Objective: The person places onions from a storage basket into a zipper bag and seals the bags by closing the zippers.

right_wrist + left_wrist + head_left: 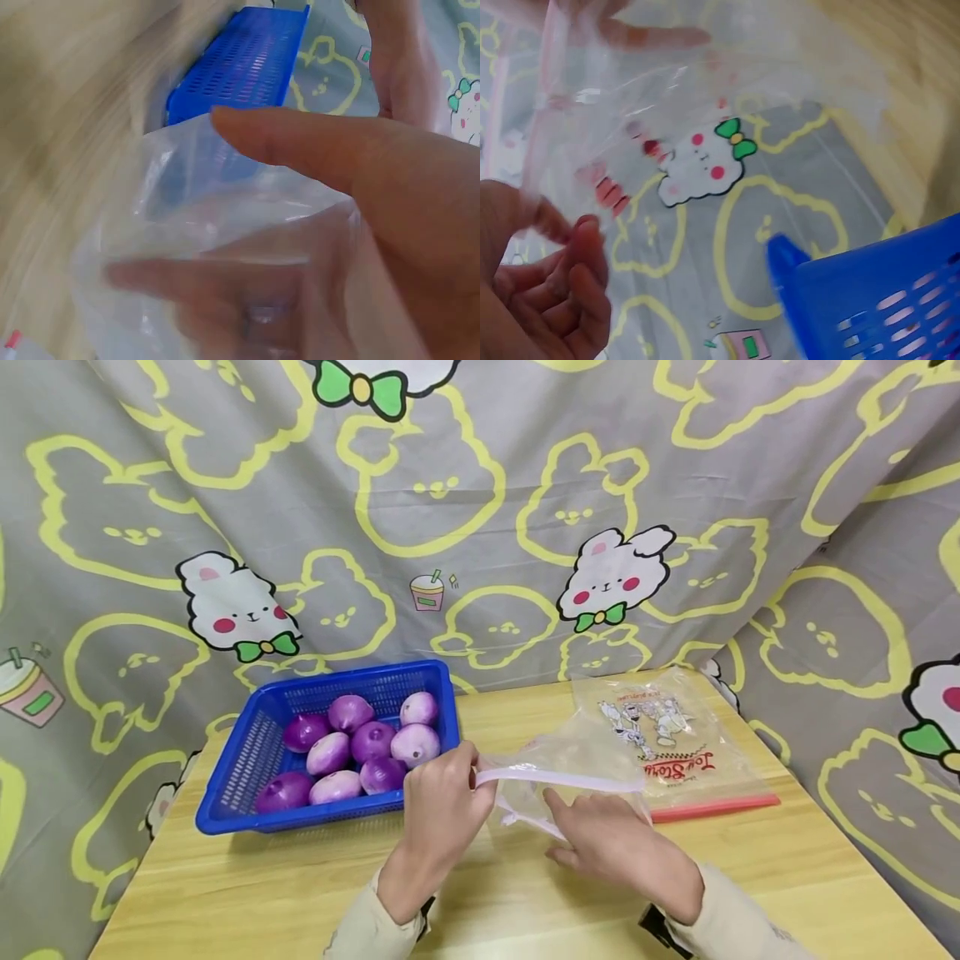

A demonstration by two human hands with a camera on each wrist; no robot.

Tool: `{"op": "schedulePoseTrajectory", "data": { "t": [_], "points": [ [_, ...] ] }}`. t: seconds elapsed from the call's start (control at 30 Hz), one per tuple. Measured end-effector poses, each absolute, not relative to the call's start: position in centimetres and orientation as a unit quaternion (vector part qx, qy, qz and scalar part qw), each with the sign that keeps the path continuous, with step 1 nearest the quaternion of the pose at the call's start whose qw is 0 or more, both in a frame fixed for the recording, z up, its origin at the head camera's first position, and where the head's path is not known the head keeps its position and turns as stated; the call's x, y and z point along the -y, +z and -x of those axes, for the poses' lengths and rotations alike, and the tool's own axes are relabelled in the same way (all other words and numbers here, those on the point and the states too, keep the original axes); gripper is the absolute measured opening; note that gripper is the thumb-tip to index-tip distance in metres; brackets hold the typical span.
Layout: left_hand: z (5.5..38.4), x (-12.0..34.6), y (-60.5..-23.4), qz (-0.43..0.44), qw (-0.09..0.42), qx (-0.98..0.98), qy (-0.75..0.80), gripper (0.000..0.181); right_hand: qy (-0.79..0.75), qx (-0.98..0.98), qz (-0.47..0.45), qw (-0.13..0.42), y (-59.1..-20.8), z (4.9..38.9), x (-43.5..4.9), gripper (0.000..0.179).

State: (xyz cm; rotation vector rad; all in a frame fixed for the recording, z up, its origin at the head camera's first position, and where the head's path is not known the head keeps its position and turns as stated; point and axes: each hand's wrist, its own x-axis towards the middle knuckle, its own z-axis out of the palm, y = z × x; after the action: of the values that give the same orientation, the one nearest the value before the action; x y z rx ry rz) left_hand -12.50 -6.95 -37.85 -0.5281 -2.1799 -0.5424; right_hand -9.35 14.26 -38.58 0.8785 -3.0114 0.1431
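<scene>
A clear zip bag (592, 760) with a pale pink seal strip is held up over the table, its mouth apart. My left hand (448, 802) pinches one end of the mouth between thumb and curled fingers, as the left wrist view also shows. Several fingers of my right hand (611, 843) reach into the bag; in the right wrist view they show blurred through the plastic. The right thumb (292, 142) stays outside, extended along the bag's edge. To the left, a blue plastic basket (322, 817) contains several peeled purple onions (372, 742).
Flat on the table's right lies another clear zip bag (678, 747) with a red slider strip and cartoon print. The wooden table (285, 893) meets a grey patterned curtain (480, 485) at the back and sides.
</scene>
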Motion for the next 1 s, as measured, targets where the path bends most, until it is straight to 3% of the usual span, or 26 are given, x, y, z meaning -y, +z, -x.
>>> {"op": "schedulePoseTrajectory", "data": {
  "t": [0.07, 0.13, 0.3, 0.37, 0.53, 0.6, 0.7, 0.73, 0.9, 1.0],
  "points": [
    [12.5, 6.8, -37.4, 0.213, 0.387, 0.872, -0.212, 0.019, 0.034, 0.952, -0.302, 0.033, -38.0, 8.9, -14.1, 0.061],
    [12.5, 6.8, -37.1, 0.219, 0.378, 0.874, -0.212, 0.020, 0.025, 0.936, -0.337, 0.098, -37.1, 8.1, -13.9, 0.057],
    [12.5, 6.8, -36.4, 0.236, 0.374, 0.871, -0.212, 0.018, 0.093, 0.864, -0.413, 0.273, -33.3, 5.9, -14.5, 0.029],
    [12.6, 6.8, -36.2, 0.243, 0.373, 0.869, -0.216, 0.018, 0.125, 0.846, -0.416, 0.310, -31.9, 5.5, -15.1, 0.034],
    [12.9, 6.6, -36.0, 0.256, 0.366, 0.865, -0.227, 0.012, 0.101, 0.885, -0.344, 0.296, -31.2, 6.0, -16.9, 0.053],
    [13.1, 6.5, -36.1, 0.263, 0.362, 0.864, -0.229, 0.008, 0.086, 0.902, -0.320, 0.276, -31.7, 6.2, -17.5, 0.042],
    [13.3, 6.5, -36.2, 0.275, 0.350, 0.864, -0.236, 0.005, 0.092, 0.911, -0.301, 0.268, -32.3, 6.5, -17.8, 0.010],
    [13.4, 6.4, -36.2, 0.281, 0.344, 0.864, -0.238, 0.012, 0.095, 0.911, -0.294, 0.273, -32.6, 6.7, -17.8, 0.004],
    [13.8, 6.4, -36.6, 0.317, 0.305, 0.866, -0.238, 0.057, 0.115, 0.901, -0.257, 0.330, -33.5, 8.4, -17.4, 0.009],
    [14.0, 6.5, -36.9, 0.339, 0.278, 0.865, -0.244, 0.074, 0.126, 0.902, -0.233, 0.342, -34.1, 9.4, -17.4, 0.004]
  ]
}}
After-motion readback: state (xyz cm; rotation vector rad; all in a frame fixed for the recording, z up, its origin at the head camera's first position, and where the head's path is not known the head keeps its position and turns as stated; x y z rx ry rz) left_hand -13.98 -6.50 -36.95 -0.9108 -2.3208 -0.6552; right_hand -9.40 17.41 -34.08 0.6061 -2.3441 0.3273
